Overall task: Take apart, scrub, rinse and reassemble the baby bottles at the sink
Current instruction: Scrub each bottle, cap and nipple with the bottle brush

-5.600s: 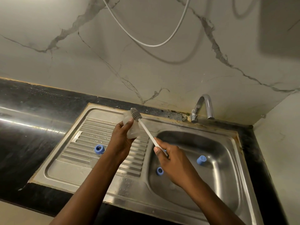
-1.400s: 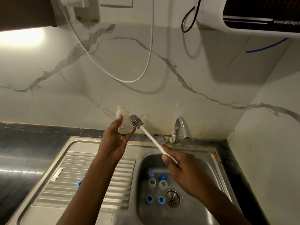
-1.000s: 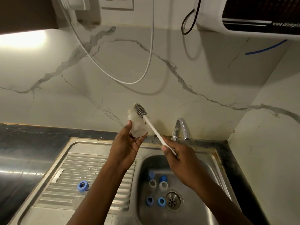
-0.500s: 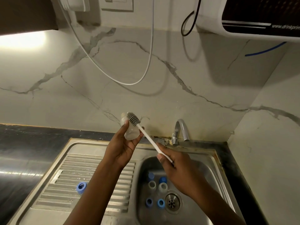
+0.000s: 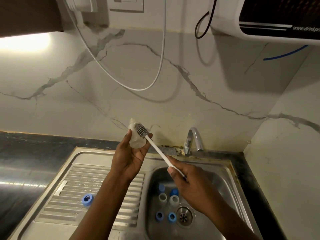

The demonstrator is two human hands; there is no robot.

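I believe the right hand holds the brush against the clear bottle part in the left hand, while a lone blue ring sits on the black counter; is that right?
Not quite: the head view shows the blue ring lying on the sink's ribbed draining board, not on the black counter. The rest of your statement is right.

That brush [image 5: 156, 148] has a white handle and grey bristles, bottle piece [image 5: 136, 143] is cloudy-clear. Loose ring [image 5: 87, 200] is blue. Sink [image 5: 223, 184] is silver steel with a ribbed drainboard [image 5: 72, 187]. Wall [image 5: 121, 84] is white marble with grey veins, countertop [image 5: 34, 144] black, cable [image 5: 163, 40] white.
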